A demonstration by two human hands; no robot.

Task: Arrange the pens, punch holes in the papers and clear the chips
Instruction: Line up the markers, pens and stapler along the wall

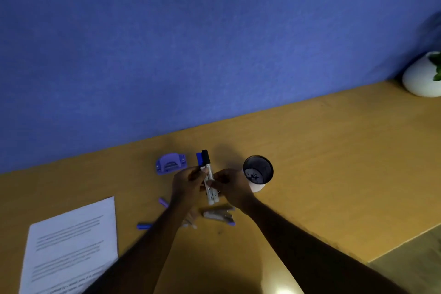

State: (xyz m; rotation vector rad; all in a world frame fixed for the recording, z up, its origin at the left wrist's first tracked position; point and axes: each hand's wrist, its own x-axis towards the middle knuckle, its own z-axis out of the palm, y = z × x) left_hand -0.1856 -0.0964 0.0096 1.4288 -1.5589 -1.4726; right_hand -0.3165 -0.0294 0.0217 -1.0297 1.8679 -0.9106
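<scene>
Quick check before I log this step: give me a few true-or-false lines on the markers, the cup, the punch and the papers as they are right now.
1. Both hands, left hand and right hand, hold a bundle of markers upright above the desk. True.
2. The cup is already full of markers. False: no markers stand in it.
3. The hole punch sits on the papers. False: it stands apart, near the wall, on the bare desk.
4. More markers lie loose on the desk below the hands. True.
5. The potted plant stands beside the papers. False: it is at the far right corner.
</scene>
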